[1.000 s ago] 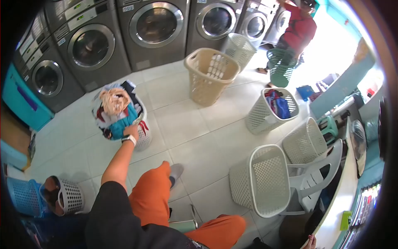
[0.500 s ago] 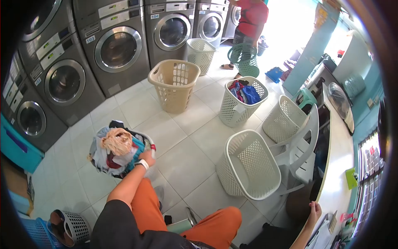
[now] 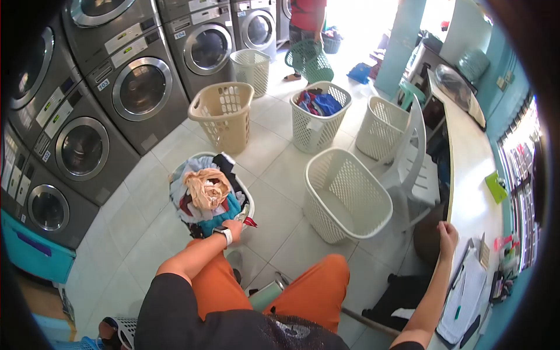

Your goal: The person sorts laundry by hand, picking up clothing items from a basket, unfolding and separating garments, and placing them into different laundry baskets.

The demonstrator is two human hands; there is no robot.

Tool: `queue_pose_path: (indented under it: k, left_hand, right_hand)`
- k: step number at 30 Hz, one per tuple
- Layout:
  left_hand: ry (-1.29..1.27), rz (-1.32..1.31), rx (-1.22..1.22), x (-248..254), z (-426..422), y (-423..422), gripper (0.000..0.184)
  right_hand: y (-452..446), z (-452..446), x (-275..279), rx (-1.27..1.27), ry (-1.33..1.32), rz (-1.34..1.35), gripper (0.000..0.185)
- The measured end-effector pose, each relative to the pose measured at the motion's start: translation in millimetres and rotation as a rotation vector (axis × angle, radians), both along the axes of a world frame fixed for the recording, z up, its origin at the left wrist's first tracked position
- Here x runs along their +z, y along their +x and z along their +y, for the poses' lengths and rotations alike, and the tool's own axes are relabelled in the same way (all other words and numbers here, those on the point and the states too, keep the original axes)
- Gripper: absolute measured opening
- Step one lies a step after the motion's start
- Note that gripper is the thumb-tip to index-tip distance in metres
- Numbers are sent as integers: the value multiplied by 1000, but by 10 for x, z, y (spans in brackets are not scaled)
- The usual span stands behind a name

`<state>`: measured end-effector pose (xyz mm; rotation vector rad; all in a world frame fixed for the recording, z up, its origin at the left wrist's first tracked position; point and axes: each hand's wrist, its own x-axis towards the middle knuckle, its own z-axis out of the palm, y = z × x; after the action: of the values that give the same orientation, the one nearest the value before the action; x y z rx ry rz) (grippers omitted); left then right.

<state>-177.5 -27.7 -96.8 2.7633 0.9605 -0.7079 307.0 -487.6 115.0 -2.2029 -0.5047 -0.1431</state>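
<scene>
My left hand (image 3: 233,226), wearing a white-banded watch, is closed on the near rim of a laundry basket (image 3: 249,198) on the floor. Clothes heap above the rim: a peach cloth (image 3: 207,188) on top, with a teal cloth (image 3: 224,217), pale grey-blue pieces, dark red and black ones around it. A red-and-white bit of cloth (image 3: 249,221) hangs by my fingers. Away to the right, my right hand (image 3: 447,238) is by the edge of the long counter (image 3: 469,175), fingers curled in, with nothing visible in them.
Washing machines (image 3: 142,87) line the left. Standing about are a beige basket (image 3: 224,119), a white basket (image 3: 344,216), a basket with clothes (image 3: 318,131) and a white chair (image 3: 411,169). A person in red (image 3: 306,23) holds a green basket (image 3: 309,58). A metal bottle (image 3: 265,296) lies between my legs.
The clothes basket has shifted right across the floor with my left hand at its rim. My view has turned, and my right hand sits higher in it, fingers more curled.
</scene>
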Motion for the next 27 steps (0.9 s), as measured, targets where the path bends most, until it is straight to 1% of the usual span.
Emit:
queue_pose_path:
  k: [1,2,4,5,7,8,11,13,15,16,17,18,19,20,21,22,23,24,25,27]
  left_hand:
    - [-9,11,-10,12,-111,-25,25]
    - [7,-29,-46,35,-194,-50,21]
    - [32,-93,-107,31,-360,-118,14]
    - [30,-89,-111,34,-462,-128,14]
    - [65,-172,-139,27,-684,-159,11]
    - [126,-185,-171,-37,-797,-172,11]
    - [145,-246,-203,-137,-980,-264,11]
    - [135,-234,-210,-166,-1086,-300,11]
    - [122,-304,-268,-213,-1183,-330,11]
    - [114,-298,-269,-233,-1254,-343,11]
    - [96,-205,-275,-219,-1343,-333,12]
    - [77,-113,-282,-55,-1434,-284,14]
    - [-31,100,-239,85,-1541,-187,17]
    - [-116,180,-358,236,-1591,-81,19]
    - [-201,259,-478,362,-1631,39,21]
    - [-235,225,-442,528,-1690,236,22]
    - [-170,256,-487,380,-1770,458,22]
    - [-52,214,-556,416,-1888,733,20]
    - [-145,-60,-509,399,-1914,984,20]
    - [-245,-336,-333,459,-1982,1660,25]
  right_hand:
    - [16,-3,-11,33,32,20,18]
    - [25,-2,-19,67,68,33,18]
    - [30,-13,-31,52,67,36,18]
    - [55,-17,-52,48,71,33,19]
    - [109,-50,-97,43,30,16,18]
    - [121,-51,-109,50,46,21,18]
    - [92,-32,-94,52,79,19,19]
    - [104,-50,-117,43,90,21,20]
    - [159,-71,-161,44,66,7,23]
    - [173,-86,-172,41,59,15,23]
    - [157,-78,-159,32,-8,-46,23]
    - [136,-70,-147,23,-74,-106,24]
    - [131,-66,-150,21,-77,-99,24]
    - [140,-65,-161,27,-106,-142,23]
    - [150,-68,-168,32,-135,-187,23]
    - [157,-54,-170,26,-135,-186,23]
    - [154,-56,-174,29,-152,-200,22]
    - [147,-72,-186,33,-172,-212,21]
    - [141,-86,-189,24,-177,-205,21]
    - [121,-67,-162,9,-227,-260,21]
